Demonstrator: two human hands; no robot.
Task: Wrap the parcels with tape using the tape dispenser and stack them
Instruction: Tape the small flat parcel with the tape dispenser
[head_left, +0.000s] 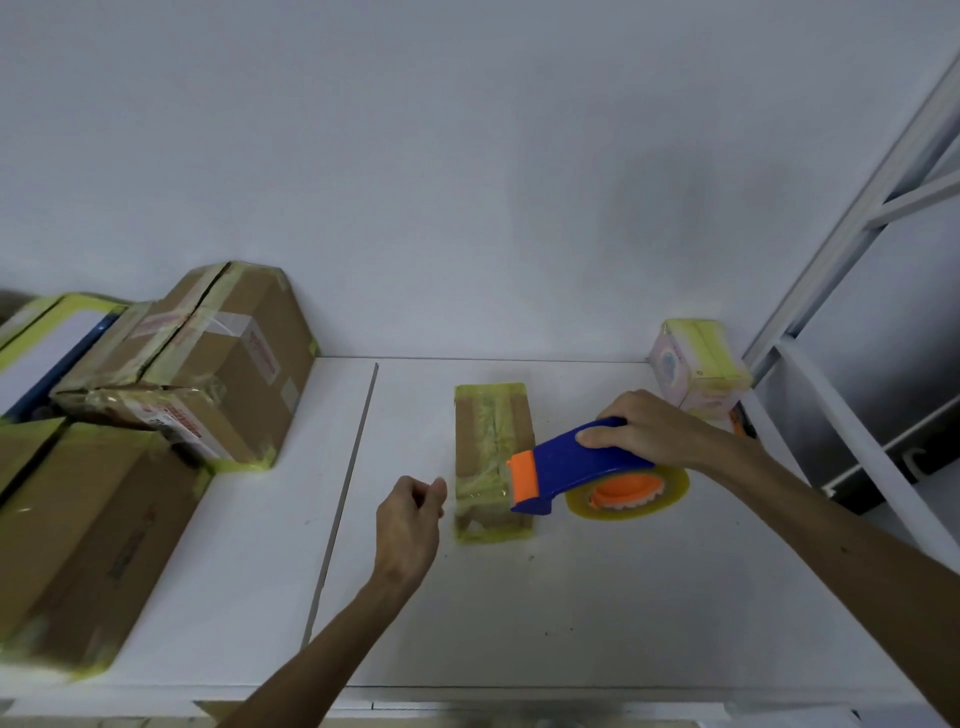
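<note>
right hand (644, 426): fingers wrapped over the top of the blue handle of the tape dispenser (571, 467), thumb on the near side, a firm grip. dispenser is held tilted, with its orange nose down to the left over the right edge of the parcel (488, 447), towards that parcel's near end. the yellowish tape roll (670, 486) on its orange hub hangs under the handle, just right of the parcel and low over the table (519, 623).

left hand (410, 519): fingers loosely curled, thumb forward, nothing visible in it. it sits just left of the parcel's near corner; cannot tell whether the fingertips touch it.

parcel: a narrow brown cardboard block, lying flat mid-table with its long side running away from the person. yellow-green tape runs along its top and round both ends, wrinkled.

further out, back right corner of the table: small pink-and-white box (698, 369), yellow tape across its top, well apart from the parcel.

left side: pile of taped cartons (228, 358) leaning on one another against the wall (467, 156). a long carton (88, 540) lies nearer, at the left edge.

a seam (343, 493) splits the tabletop between pile and parcel. white metal frame (857, 234) stands at far right.
</note>
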